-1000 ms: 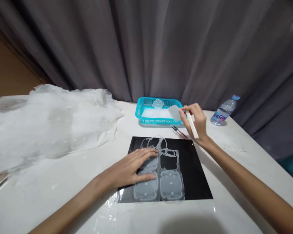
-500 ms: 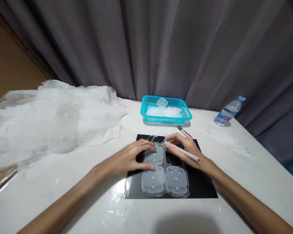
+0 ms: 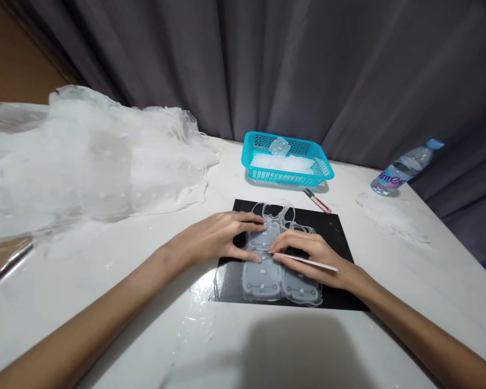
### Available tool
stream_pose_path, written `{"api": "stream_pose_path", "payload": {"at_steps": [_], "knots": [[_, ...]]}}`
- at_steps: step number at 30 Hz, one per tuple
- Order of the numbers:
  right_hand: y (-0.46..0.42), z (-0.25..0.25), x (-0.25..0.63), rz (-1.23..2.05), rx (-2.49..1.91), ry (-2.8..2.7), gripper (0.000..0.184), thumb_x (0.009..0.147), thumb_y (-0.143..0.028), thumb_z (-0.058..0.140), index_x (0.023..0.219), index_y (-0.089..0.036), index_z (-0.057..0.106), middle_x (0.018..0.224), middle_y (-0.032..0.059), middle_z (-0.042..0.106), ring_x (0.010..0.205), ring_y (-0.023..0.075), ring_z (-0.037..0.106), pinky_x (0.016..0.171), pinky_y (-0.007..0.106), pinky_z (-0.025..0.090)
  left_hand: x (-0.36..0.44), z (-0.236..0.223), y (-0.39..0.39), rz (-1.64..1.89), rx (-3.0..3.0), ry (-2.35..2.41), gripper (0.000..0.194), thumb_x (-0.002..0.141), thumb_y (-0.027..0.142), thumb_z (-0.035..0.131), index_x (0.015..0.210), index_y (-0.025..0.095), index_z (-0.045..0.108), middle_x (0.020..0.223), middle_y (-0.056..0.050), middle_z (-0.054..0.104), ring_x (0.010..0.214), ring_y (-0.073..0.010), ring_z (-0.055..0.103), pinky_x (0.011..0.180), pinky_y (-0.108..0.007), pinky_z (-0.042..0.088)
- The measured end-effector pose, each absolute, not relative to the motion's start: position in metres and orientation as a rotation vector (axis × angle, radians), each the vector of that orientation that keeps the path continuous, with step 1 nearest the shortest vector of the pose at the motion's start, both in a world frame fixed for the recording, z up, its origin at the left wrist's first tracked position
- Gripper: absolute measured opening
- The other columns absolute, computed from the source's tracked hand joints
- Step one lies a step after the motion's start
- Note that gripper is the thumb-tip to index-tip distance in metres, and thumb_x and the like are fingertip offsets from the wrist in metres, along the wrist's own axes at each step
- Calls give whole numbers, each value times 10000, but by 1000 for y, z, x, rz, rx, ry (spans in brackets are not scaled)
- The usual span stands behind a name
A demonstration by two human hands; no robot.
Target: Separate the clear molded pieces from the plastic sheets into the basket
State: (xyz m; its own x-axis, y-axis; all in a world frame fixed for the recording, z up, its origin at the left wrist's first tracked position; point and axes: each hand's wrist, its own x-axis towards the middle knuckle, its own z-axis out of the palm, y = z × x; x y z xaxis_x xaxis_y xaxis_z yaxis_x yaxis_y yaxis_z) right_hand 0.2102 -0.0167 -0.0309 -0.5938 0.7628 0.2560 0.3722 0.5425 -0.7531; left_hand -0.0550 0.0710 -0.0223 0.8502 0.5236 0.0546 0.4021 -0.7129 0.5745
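A translucent moulded sheet of rounded square pads lies on a black mat, with thin loops of edging at its far end. My left hand rests on its left side, thumb and fingers spread over the upper pad. In my right hand is a slim white pen-like tool, pinched close to its front end. That end meets the sheet near the middle, between the left-hand pads; my fingers hide the exact tip. Part of the right-hand side of the sheet is covered by my right hand.
Beyond the mat stands a turquoise basket holding translucent pads. Small snips lie before it. To the right are a water bottle and clear scraps. A large heap of translucent sheets covers the left side.
My right hand has brought the tool nearer, from the sheet's far end to the seam between the left pads. My left hand stays on the sheet. The whole view has shifted.
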Motion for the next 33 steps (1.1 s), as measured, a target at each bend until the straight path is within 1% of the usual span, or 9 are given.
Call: {"api": "stream_pose_path", "payload": {"at_steps": [8, 12, 16, 19, 22, 25, 28, 31, 33], "knots": [[-16, -35, 212, 829, -897, -2271, 137, 1053, -218, 581, 1167, -236, 655, 1141, 57, 718, 1099, 201, 689, 1001, 354, 549, -54, -23, 71, 240, 2650, 666, 696, 897, 687, 674, 1430, 239, 662, 1481, -114, 651, 1337, -336, 628, 1133, -460, 464], [-18, -32, 208, 741, -901, -2339, 153, 1074, -219, 531, 1194, -226, 626, 1153, 78, 709, 1116, 214, 679, 992, 373, 551, -55, -28, 71, 286, 2714, 648, 696, 891, 704, 670, 1423, 255, 665, 1463, -98, 668, 1329, -333, 634, 1143, -473, 439], [-21, -26, 203, 553, -871, -2437, 169, 1085, -195, 484, 1196, -209, 610, 1121, 91, 732, 1073, 224, 700, 940, 379, 574, -52, -32, 66, 323, 2749, 700, 771, 841, 763, 676, 1389, 222, 690, 1436, -136, 681, 1278, -363, 664, 1106, -493, 466], [-26, -24, 205, 423, -912, -2499, 164, 1050, -162, 540, 1176, -213, 630, 1102, 93, 744, 1041, 234, 725, 895, 365, 590, -50, -32, 62, 311, 2769, 738, 791, 833, 787, 659, 1360, 199, 706, 1447, -149, 670, 1252, -377, 677, 1089, -510, 475], [-29, -27, 209, 334, -968, -2532, 188, 1011, -133, 600, 1175, -217, 638, 1122, 97, 743, 1029, 237, 731, 866, 348, 592, -49, -31, 60, 310, 2752, 748, 774, 835, 776, 667, 1359, 208, 705, 1457, -146, 663, 1275, -390, 659, 1106, -523, 456], [-28, -37, 208, 194, -947, -2548, 151, 1035, -147, 570, 1161, -201, 634, 1100, 94, 746, 1009, 226, 728, 871, 349, 586, -50, -32, 60, 326, 2734, 748, 774, 822, 770, 689, 1370, 224, 694, 1459, -142, 659, 1288, -404, 642, 1117, -531, 437], [-25, -48, 201, 5, -913, -2557, 152, 1069, -166, 512, 1157, -185, 634, 1071, 93, 746, 982, 220, 722, 871, 357, 581, -50, -34, 60, 342, 2748, 717, 778, 844, 769, 661, 1384, 209, 665, 1438, -156, 661, 1282, -391, 633, 1112, -507, 430], [-27, -50, 192, -172, -960, -2567, 209, 1078, -186, 495, 1239, -134, 617, 1127, 140, 735, 993, 248, 711, 849, 380, 584, -51, -35, 60, 341, 2736, 665, 764, 889, 750, 617, 1398, 180, 617, 1431, -175, 633, 1263, -361, 623, 1089, -472, 439], [-29, -48, 187, -257, -940, -2609, 248, 1068, -148, 482, 1278, -99, 605, 1138, 164, 731, 996, 269, 703, 845, 396, 584, -50, -35, 60, 345, 2687, 642, 747, 906, 727, 617, 1416, 182, 582, 1454, -180, 599, 1290, -358, 595, 1092, -464, 439]]}}
